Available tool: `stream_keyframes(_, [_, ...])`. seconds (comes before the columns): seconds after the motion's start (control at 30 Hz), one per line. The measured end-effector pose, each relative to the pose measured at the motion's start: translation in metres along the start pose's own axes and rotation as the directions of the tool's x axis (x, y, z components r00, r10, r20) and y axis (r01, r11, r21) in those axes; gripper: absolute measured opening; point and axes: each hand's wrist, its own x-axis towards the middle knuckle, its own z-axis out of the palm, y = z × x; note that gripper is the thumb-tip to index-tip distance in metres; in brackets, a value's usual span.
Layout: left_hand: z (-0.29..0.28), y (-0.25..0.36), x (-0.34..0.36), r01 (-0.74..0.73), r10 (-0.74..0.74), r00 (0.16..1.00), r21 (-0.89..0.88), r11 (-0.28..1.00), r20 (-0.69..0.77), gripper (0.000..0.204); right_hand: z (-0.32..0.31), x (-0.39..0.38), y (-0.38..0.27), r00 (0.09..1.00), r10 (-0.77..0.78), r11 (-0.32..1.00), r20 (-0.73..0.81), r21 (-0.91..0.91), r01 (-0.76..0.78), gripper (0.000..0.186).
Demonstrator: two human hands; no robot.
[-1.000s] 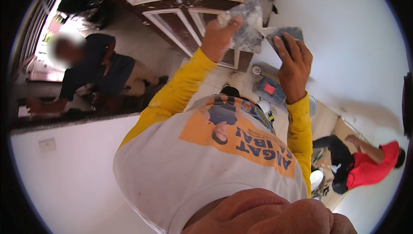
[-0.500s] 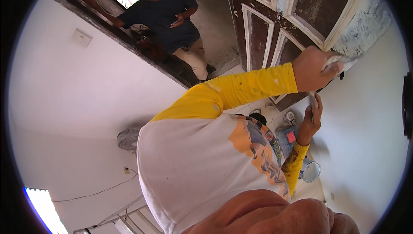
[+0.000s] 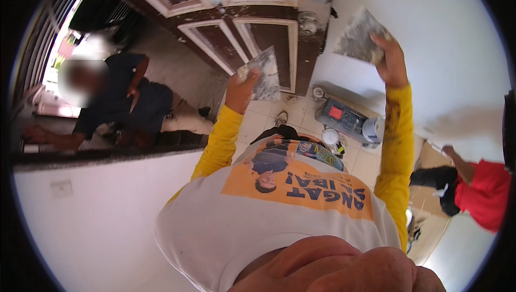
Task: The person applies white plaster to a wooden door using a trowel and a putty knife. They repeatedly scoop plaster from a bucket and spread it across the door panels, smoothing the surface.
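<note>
My left hand (image 3: 240, 92) is closed on a square metal putty spreader (image 3: 267, 80), its face smeared grey and white. It is in front of the lower panels of a dark brown door (image 3: 215, 20), whose mouldings are edged in white filler. My right hand (image 3: 391, 60) grips a second putty spreader (image 3: 359, 35), also coated with greyish filler, before the white wall to the right of the door. The two spreaders are apart. A round knob (image 3: 308, 23) sits near the door's edge, with a whitish smeared patch above it.
On the tiled floor lie a dark toolbox (image 3: 344, 118) with a red square, a paint can (image 3: 373, 130) and a round white container (image 3: 330, 136). A person in dark clothes (image 3: 121, 90) is in the doorway at left; another in a red shirt (image 3: 485, 192) is at right, beside cardboard (image 3: 424, 198).
My left hand has drawn back from the door's edge, down and left; my right hand has risen with its spreader. The view has swung, the doorway person sits lower, and a red-shirted person now shows.
</note>
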Motion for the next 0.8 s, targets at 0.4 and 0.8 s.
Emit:
stream_keyframes(0.4, [-0.029, -0.023, -0.003, 0.12, -0.132, 0.989, -0.168, 0.979, -0.062, 0.018, 0.013, 0.124, -0.028, 0.958, 0.116, 0.826, -0.264, -0.51, -0.241, 0.027])
stream_keyframes(0.8, [-0.038, -0.026, -0.002, 0.118, -0.149, 0.979, -0.202, 0.972, -0.141, 0.019, -0.004, 0.173, -0.116, 0.66, -0.282, 0.318, 0.696, -0.582, 0.749, 0.04])
